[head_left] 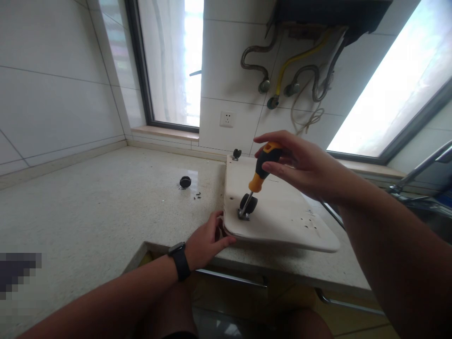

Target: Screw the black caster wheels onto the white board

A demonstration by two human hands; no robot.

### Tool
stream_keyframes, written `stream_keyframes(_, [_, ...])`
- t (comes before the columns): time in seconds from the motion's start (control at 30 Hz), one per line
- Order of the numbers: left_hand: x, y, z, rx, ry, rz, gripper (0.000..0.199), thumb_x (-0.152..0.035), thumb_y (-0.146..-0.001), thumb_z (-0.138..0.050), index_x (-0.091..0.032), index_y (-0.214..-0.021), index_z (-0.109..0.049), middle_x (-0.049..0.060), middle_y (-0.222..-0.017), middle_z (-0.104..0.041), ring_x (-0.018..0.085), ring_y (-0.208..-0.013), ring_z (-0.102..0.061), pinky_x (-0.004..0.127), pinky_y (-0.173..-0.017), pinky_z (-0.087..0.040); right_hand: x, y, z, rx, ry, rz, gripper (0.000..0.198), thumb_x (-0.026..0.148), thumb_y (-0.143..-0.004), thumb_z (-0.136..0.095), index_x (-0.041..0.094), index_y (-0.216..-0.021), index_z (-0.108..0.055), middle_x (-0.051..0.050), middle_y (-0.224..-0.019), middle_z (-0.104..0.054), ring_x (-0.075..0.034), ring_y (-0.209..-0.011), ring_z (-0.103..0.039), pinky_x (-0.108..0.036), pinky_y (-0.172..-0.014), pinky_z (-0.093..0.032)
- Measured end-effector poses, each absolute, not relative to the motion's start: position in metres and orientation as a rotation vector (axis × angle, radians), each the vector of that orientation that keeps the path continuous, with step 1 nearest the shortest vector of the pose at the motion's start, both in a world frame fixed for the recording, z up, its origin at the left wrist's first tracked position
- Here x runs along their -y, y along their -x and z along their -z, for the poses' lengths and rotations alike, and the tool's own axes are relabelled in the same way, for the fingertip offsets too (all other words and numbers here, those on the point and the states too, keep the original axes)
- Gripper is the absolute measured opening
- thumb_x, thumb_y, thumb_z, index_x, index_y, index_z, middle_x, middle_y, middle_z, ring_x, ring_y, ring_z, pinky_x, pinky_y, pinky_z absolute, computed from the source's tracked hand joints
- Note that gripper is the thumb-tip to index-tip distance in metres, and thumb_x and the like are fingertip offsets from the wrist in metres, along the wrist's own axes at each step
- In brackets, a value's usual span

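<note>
My right hand (296,162) grips a yellow and black screwdriver (262,165), thumb on one side of the handle and fingers on the other. Its tip comes down on the metal plate of a black caster wheel (249,203). That caster stands near the front left corner of a white board (273,221), which lies on the counter. At this corner my left hand (208,242) holds the board's edge, thumb along the front and fingers partly hidden at the side. Another caster (237,153) stands at the board's back left corner. Several screw holes show at its right end.
A loose caster (185,181) and several small screws (197,195) lie on the speckled counter (106,202) to the left. A faucet (420,167) rises at the right. Hoses (286,70) hang from a dark appliance on the wall, above a socket (227,119). Drawer handles (233,277) run below the counter edge.
</note>
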State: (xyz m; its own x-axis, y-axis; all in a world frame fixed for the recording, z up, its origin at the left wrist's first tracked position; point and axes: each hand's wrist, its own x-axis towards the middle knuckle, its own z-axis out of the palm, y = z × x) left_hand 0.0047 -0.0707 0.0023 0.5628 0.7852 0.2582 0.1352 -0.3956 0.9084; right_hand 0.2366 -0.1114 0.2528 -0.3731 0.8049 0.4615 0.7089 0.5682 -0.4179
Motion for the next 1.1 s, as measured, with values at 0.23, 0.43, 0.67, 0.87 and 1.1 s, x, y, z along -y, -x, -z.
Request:
stream_keyframes(0.23, [0.071,-0.005,-0.002,-0.750,-1.875,-0.884,0.077,-0.056,-0.095,-0.073,-0.018,-0.154,-0.040,0.017,-0.133,-0.071,0.035,-0.117,-0.069,0.048,-0.102,-0.053,0.111,-0.218,-0.246,1.976,1.475,0.225,0.044,0.063,-0.090,-0.070,0.024,-0.111,-0.072,-0.011,-0.093,-0.075,-0.033,-0.084,-0.071,-0.057,-0.076,-0.060])
stream_keyframes(0.43, [0.071,-0.005,-0.003,-0.749,-1.877,-0.868,0.077,-0.055,-0.097,-0.071,-0.018,-0.156,-0.039,0.018,-0.135,-0.071,0.034,-0.117,-0.070,0.049,-0.100,-0.054,0.117,-0.229,-0.254,2.148,1.199,-0.194,0.056,0.039,-0.098,-0.060,0.030,-0.154,-0.055,-0.010,-0.147,-0.065,-0.032,-0.127,-0.066,-0.053,-0.105,-0.058])
stream_keyframes(0.67, [0.071,-0.005,-0.001,-0.762,-1.896,-0.880,0.075,-0.056,-0.096,-0.072,-0.019,-0.153,-0.040,0.016,-0.135,-0.071,0.034,-0.119,-0.069,0.048,-0.102,-0.053,0.114,-0.222,-0.254,2.028,1.428,0.093,0.046,0.056,-0.090,-0.072,0.026,-0.125,-0.075,-0.009,-0.102,-0.078,-0.032,-0.092,-0.075,-0.056,-0.085,-0.062])
stream_keyframes(0.87, [0.072,-0.005,-0.001,-0.778,-1.927,-0.867,0.074,-0.057,-0.098,-0.070,-0.018,-0.153,-0.038,0.017,-0.135,-0.071,0.033,-0.113,-0.071,0.046,-0.095,-0.054,0.118,-0.220,-0.253,1.995,1.469,0.175,0.051,0.057,-0.093,-0.067,0.023,-0.130,-0.074,-0.015,-0.120,-0.076,-0.038,-0.107,-0.072,-0.063,-0.092,-0.060])
stream_keyframes(1.1, [0.072,-0.004,-0.002,-0.784,-1.924,-0.865,0.075,-0.057,-0.098,-0.069,-0.019,-0.154,-0.038,0.015,-0.132,-0.072,0.033,-0.111,-0.070,0.046,-0.095,-0.054,0.118,-0.235,-0.258,2.209,1.201,-0.149,0.055,0.044,-0.100,-0.062,0.030,-0.154,-0.058,-0.010,-0.130,-0.074,-0.031,-0.118,-0.072,-0.052,-0.102,-0.059])
